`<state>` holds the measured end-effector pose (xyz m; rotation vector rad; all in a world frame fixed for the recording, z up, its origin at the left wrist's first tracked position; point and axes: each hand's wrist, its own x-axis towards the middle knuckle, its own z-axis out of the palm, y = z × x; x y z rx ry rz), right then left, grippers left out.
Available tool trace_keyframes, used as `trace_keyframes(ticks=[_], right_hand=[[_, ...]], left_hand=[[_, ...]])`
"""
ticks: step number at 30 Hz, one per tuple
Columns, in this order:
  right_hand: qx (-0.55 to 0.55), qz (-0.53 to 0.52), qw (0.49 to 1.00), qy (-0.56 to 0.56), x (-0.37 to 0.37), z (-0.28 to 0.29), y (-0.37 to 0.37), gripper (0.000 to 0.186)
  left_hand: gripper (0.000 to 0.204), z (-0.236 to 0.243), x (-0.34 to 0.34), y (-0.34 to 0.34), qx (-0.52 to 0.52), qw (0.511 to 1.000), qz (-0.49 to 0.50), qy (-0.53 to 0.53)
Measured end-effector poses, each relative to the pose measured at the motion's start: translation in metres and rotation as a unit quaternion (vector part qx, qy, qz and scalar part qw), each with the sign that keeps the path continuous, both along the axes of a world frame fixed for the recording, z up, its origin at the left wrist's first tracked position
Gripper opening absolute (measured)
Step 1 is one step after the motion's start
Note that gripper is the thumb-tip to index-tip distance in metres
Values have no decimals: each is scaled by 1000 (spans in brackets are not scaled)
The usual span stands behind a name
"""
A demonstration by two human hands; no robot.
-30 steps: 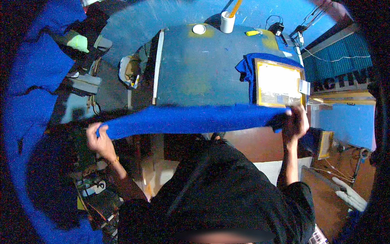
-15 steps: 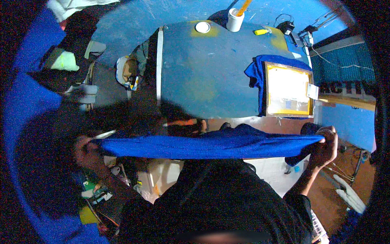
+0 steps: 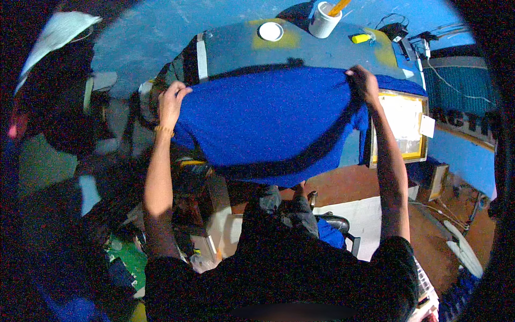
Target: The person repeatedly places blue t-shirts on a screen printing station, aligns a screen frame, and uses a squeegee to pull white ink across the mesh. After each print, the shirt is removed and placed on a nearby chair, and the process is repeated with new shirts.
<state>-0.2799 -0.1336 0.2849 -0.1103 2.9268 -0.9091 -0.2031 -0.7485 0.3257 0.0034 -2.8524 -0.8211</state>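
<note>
A blue cloth [image 3: 268,118], probably a garment, is spread out over the grey-blue table [image 3: 236,51] between my two hands. My left hand [image 3: 173,102] pinches its upper left corner, near the table's left edge, with a yellow band round the wrist. The upper right corner is gripped by my right hand [image 3: 363,83], just left of a wooden screen frame [image 3: 399,123] with a pale panel, which rests on more blue fabric. A shadow falls across the lower right of the cloth.
At the table's back are a white lid [image 3: 271,31], a white container [image 3: 325,20] holding an orange stick, a yellow-handled tool [image 3: 360,38] and black cabled devices [image 3: 398,31]. Another frame [image 3: 435,182] leans at the lower right. Cluttered items lie along the left.
Both hands have raised the cloth and carried it forward onto the table. It was a narrow strip stretched low near my body and is now opened out wide, covering much of the tabletop.
</note>
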Motion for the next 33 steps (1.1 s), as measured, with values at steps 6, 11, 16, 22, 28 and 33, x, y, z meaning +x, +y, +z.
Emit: trace_keyframes(ticks=[6,11,16,22,28,33], right_hand=[[182,-34,982,39,-67,-131,-41,33],[189,-29,978,83,-41,-152,-53,41],[194,107,965,141,114,-138,-70,47],[240,29,970,-11,229,-128,-38,54],[180,2,984,12,185,-133,-28,54],[55,-148,984,83,57,-153,-34,49]], left_hand=[[29,-143,-79,-5,-95,993,20,-61],[29,-164,-65,14,-148,985,28,89],[35,-143,45,78,-106,993,-55,-8],[65,-142,172,87,-188,972,31,-138],[55,-139,156,100,-189,976,-1,-107],[50,-149,68,131,-195,974,-99,-63]])
